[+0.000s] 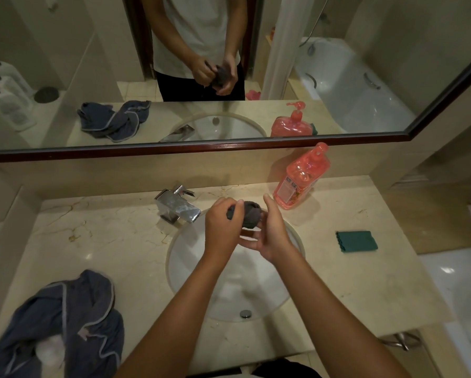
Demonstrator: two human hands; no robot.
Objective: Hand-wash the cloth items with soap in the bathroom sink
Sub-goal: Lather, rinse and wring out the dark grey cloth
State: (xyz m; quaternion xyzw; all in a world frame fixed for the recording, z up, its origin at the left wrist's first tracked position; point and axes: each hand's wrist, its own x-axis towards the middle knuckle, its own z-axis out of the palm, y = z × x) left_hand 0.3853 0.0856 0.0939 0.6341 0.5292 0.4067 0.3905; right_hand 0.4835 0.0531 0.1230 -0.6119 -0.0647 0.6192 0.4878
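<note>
A: Two hands up over the sink (174, 257), just in front of the faucet (177, 206). Holding what?

B: One small dark grey cloth (249, 218), bunched into a ball. Left hand (223, 227) pinching one end with curled fingers, right hand (269, 236) cupped under and beside the other, thumb raised, fingers partly curled round it.

A: Why held like that, and why there?

B: Looks like wringing or rubbing between the palms, judging from the twist in the fabric. Kept above the basin so drips fall in, probably. No water seen running from the spout.

A: Soap within reach?

B: One pink pump bottle (301, 177), upright on the counter (365, 268) at the back, just right of the hands. Handy for the right hand, likely parked there for that reason.

A: Other cloth items?

B: Two more. One blue towel (73, 317) with pale trim, crumpled on the counter far left, well apart from the basin, some white suds or fluff on it, hard to tell which. One folded green cloth (357, 241) flat on the right side, looking dry and untouched.

A: So three cloths in all?

B: Three, counting the one in hand. One bottle, one faucet, one basin. Mirror (338, 77) above only doubling the same things

A: Stage of the job?

B: Mid-wash on the grey one, at a guess, with the green one seemingly not begun
</note>
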